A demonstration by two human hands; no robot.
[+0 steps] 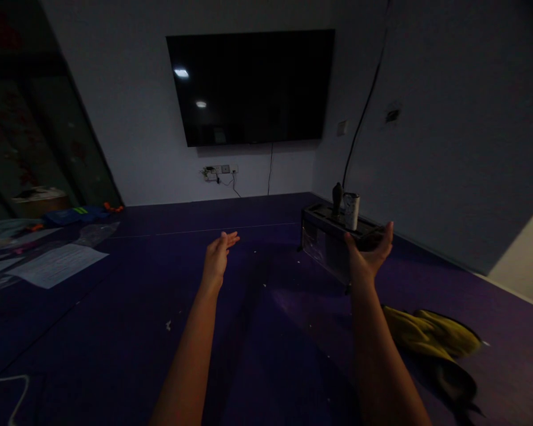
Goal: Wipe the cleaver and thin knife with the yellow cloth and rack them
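Observation:
My left hand reaches out over the dark purple floor, its fingers stretched to the right and nothing in them. Farther right, my right hand has its thumb and fingers spread apart. It is in front of the near right corner of a box with clear-looking sides and a black top frame; whether it touches the box I cannot tell. On the box top stand a pale patterned cylinder and a dark upright object. My right hand hides part of the box's near end.
A yellow and black cloth item lies at right. Paper sheets, clear plastic and a blue item lie at left. A white cable is at lower left. A television hangs on the wall.

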